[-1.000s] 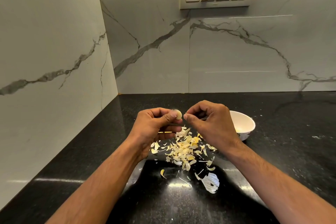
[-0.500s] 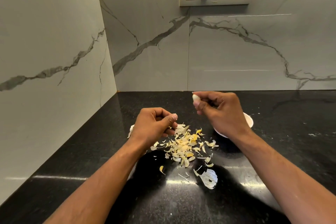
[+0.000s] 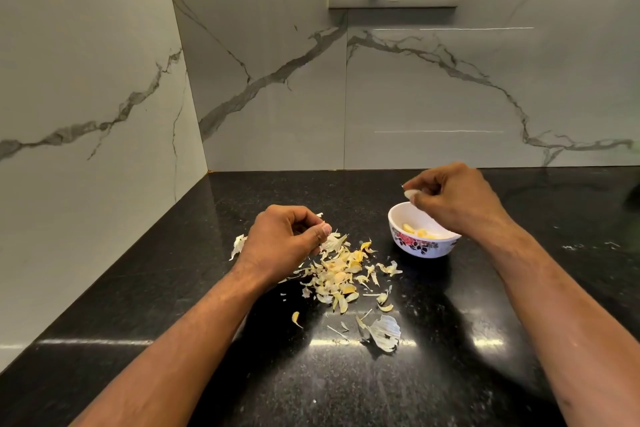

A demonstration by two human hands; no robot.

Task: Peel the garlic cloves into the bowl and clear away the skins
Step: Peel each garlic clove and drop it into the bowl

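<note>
My right hand pinches the peeled clove; the bowl sits just below my fingertips, so I should let go low. My left hand pinches skin.

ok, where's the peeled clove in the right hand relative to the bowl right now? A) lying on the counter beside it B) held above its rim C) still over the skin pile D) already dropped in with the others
B: the right hand pinches the pale peeled garlic clove in its grip just above the far rim of the small white floral-print bowl, not yet released; yellowish peeled cloves already lie inside.
</note>
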